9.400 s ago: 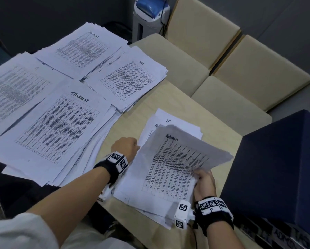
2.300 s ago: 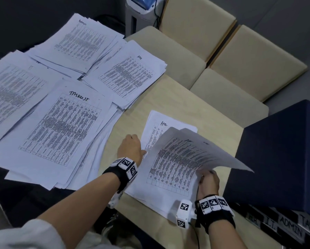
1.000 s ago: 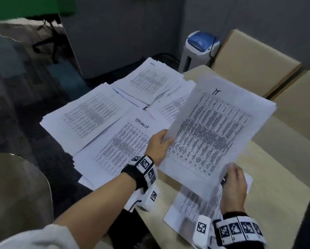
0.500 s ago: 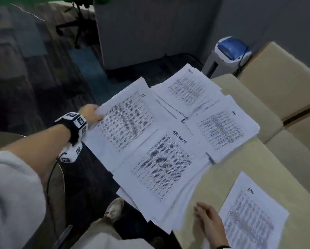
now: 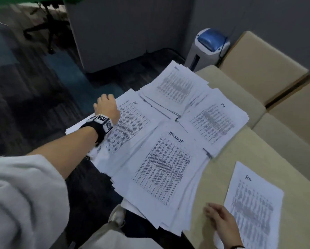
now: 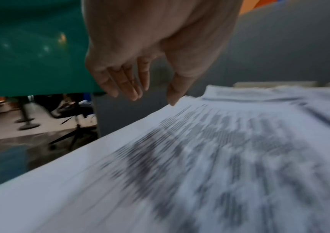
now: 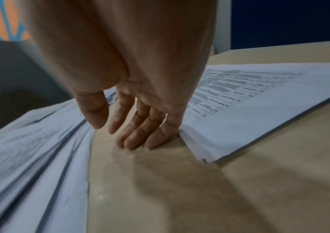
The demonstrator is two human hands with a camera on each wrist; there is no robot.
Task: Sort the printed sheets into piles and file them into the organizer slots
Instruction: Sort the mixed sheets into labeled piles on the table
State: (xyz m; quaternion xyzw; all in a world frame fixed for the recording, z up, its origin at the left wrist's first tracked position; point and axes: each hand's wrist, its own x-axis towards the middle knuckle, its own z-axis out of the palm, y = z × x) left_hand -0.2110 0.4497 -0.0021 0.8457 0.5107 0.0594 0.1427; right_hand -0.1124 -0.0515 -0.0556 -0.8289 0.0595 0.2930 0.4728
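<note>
Several piles of printed sheets lie spread over the table's left end. My left hand hovers over the far corner of the IT pile, fingers straight and holding nothing. Beside that pile lie the Tasklist pile, the HR pile and the Admin pile. My right hand rests its fingertips on the bare table top, relaxed, touching the left edge of a small unsorted stack headed HR.
Beige cushioned seats line the table's far side. A white and blue shredder stands on the floor behind the piles. Dark carpet and a chair base lie to the left. My shoe shows below the table edge.
My left hand has laid the IT sheet on the IT pile, let go, and shifted right above its far corner. The right hand rests by the small stack.
</note>
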